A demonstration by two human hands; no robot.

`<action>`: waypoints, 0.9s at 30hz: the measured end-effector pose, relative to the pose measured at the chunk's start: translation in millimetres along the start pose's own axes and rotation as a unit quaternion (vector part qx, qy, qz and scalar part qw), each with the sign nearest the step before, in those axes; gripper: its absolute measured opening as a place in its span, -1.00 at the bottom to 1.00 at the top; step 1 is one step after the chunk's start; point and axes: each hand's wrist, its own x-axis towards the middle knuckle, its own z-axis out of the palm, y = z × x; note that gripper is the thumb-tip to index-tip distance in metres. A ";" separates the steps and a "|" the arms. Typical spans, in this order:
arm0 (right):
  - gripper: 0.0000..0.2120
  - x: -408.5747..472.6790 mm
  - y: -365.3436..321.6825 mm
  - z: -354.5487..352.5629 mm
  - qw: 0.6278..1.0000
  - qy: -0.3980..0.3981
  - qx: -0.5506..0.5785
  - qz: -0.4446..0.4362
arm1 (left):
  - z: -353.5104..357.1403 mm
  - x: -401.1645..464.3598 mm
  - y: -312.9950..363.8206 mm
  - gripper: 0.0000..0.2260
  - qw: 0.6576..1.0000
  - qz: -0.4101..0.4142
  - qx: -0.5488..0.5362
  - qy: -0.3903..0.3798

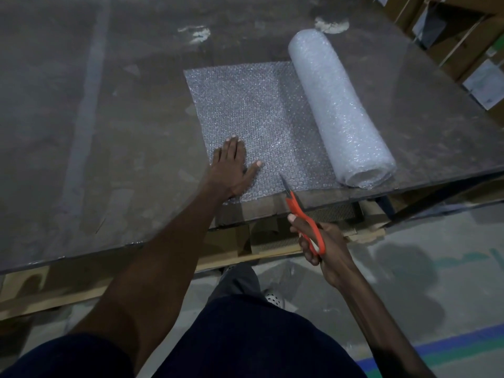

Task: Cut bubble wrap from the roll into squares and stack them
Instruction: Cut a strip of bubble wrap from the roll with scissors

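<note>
A: Bubble wrap roll (341, 110) is lying on the table (81, 132), right of centre, its near end close to the near edge. An unrolled sheet (253, 118) is spreading flat to its left, attached at the roll.

B: And the hands?

A: Left hand (231, 170) is pressing flat on the sheet's near-left corner, fingers straight, thumb splayed right, gripping nothing. Right hand (316, 246) is holding orange-handled scissors (300, 214), fingers curled through the loops, just off the table's near edge.

B: Blades?

A: Tips are pointing far-left, lying over the sheet's near edge, between the left thumb and the roll. Whether the blades are parted, I cannot tell.

B: Surroundings?

A: Cardboard boxes (463, 36) are sitting far right. Blue floor tape (436, 347) is showing near right.
</note>
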 end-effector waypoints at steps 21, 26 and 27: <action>-0.40 2.7 -10.1 3.8 1.000 -0.007 -0.017 -0.011 | -1.6 -7.1 2.8 -0.22 1.000 -0.013 0.018 -0.006; -0.47 3.4 -14.5 6.7 1.000 0.001 -0.018 0.002 | -2.7 -7.0 2.8 -0.23 1.000 -0.011 0.021 -0.009; -0.49 3.8 -15.7 7.1 1.000 0.006 -0.018 0.004 | -2.5 -7.0 2.8 -0.23 1.000 -0.010 0.021 -0.009</action>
